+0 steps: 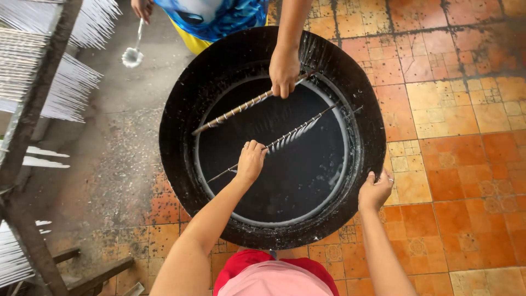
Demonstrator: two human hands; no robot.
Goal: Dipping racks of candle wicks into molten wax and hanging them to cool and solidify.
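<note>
The left hand point(251, 160) is closing around a thin rod point(285, 138) strung with pale wicks, holding it across the middle of the dark liquid inside the big black tub point(181, 104). The right hand point(375, 190) is gripping the tub's rim at about four o'clock, fingers curled over the edge. At twelve o'clock another person's hand point(284, 71) is holding a second rod point(241, 108), and at nine o'clock a wooden rack point(38, 93) of white sticks is standing on the floor.

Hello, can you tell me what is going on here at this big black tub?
The person's left hand holds a rod of thin white sticks across the dark liquid in the tub. Their right hand grips the tub's rim. A co-worker's hand holds a second rod opposite.
</note>
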